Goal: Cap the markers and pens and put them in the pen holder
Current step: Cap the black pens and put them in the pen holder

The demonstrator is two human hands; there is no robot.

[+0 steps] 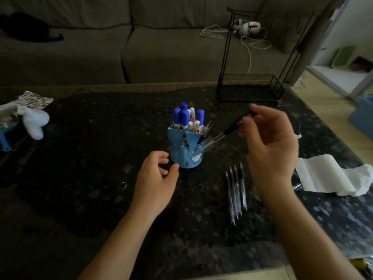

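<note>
A big grey sofa [161,47] is filling the top of the frame. Below it, the dark speckled bench [80,178] is taking up most of the picture. A black wire rack [250,87] is standing at the upper right of the bench. A white paper towel [327,178] is lying at the right edge.

The right hand [270,142] is up at the centre right, pinching a pen [228,131] near its black top. The pen is slanting down to the left, and its clear end is pointing into the blue pen holder [179,152] in the middle. I think it is being held that way so it can slide in. The left hand [155,178] is sitting just beside the bottom of the pen holder, fingers loosely curled, holding nothing. It is probably waiting there to keep the holder from tipping. I cannot tell if the thumb is touching it.

Markers [184,118] with blue caps are standing inside the holder. Four more pens [236,190] are lying side by side at the lower right of centre, close to the right hand for easy picking. The room is dim and the right hand is blurry, so it is hard to see whether those four are capped.
</note>
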